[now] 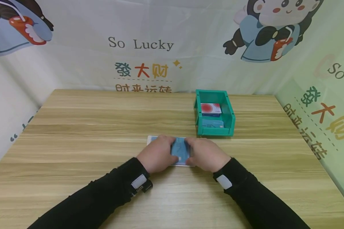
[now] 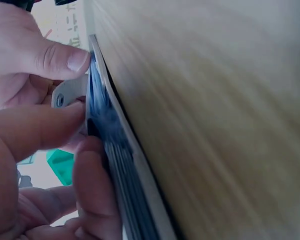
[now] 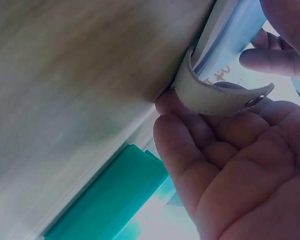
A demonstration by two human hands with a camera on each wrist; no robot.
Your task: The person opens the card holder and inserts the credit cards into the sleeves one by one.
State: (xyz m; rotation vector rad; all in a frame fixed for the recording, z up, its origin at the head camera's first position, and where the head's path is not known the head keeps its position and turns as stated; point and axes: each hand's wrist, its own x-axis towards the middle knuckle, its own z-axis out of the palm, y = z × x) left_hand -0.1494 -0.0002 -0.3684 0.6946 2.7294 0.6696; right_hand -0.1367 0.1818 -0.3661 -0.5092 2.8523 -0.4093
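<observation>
A card holder point(image 1: 180, 149) with pale covers and blue see-through pages lies open on the table in front of me. My left hand point(image 1: 158, 155) covers its left part, thumb and fingers at the page edges. Across from it, my right hand point(image 1: 208, 154) grips the right side of the holder. Seen edge-on in the left wrist view, the stacked pages point(image 2: 122, 160) sit close over the tabletop. A pale strap point(image 3: 210, 97) with a metal snap curves out beside my right fingers in the right wrist view. Both hands hide much of the covers.
Behind my right hand stands a green open-front bin point(image 1: 230, 124) holding a blue card point(image 1: 213, 123) and a red-and-white card point(image 1: 210, 108). The wooden table point(image 1: 89, 127) ends at a printed cloth backdrop point(image 1: 83, 57), which also hangs along the sides.
</observation>
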